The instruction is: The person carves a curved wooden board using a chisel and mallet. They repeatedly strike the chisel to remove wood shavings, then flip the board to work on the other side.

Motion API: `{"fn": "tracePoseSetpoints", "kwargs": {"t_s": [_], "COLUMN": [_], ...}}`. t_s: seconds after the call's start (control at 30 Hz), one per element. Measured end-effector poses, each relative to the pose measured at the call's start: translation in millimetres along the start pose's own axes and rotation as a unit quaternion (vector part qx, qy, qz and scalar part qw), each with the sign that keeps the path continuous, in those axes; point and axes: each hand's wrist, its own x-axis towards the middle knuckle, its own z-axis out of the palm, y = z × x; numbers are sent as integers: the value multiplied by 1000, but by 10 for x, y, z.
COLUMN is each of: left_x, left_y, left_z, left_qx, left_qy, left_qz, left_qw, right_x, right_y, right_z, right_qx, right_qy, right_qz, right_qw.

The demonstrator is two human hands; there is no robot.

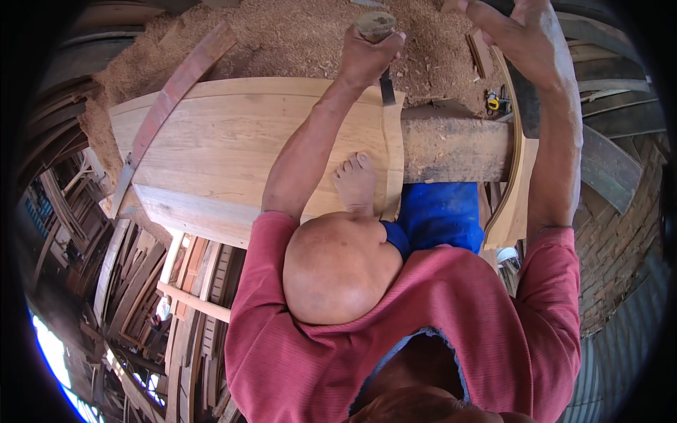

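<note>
My left hand point(370, 58) is closed round a chisel, with the round end of its wooden handle point(374, 25) showing above the fist. The flat dark blade point(387, 90) points down at the right edge of a pale curved wooden panel point(233, 134). My bare foot point(355, 180) rests on that panel. Off to the upper right, my right hand point(529, 42) is raised with its visible fingers apart; the top border cuts part of it off, and nothing shows in its grip. Below it stands a curved wooden piece point(520, 183).
A rusty long saw-like strip point(166, 113) lies across the panel's left part. A thick wooden beam point(458, 149) sits right of the panel. A yellow tape measure point(493, 103) lies near the wood shavings point(282, 39). Stacked boards point(190, 303) fill the lower left.
</note>
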Motion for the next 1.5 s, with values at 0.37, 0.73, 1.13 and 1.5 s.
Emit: {"fn": "tracePoseSetpoints", "kwargs": {"t_s": [0.37, 0.73, 1.13, 1.5], "left_x": [-290, -262, -240, -195], "left_y": [24, -8, -107, -106], "left_z": [96, 11, 82, 58], "left_qx": [90, 62, 119, 70], "left_qy": [-13, -26, -35, -38], "left_qz": [32, 47, 34, -25], "left_qw": [995, 997, 992, 997], "right_x": [187, 297, 344, 444], "right_y": [642, 443, 451, 707], "right_z": [542, 516, 625, 739], "right_qx": [-372, -312, -387, -404], "right_qy": [-101, -25, -151, -195], "right_qz": [-141, -192, -70, -77], "right_qw": [912, 930, 907, 891]}}
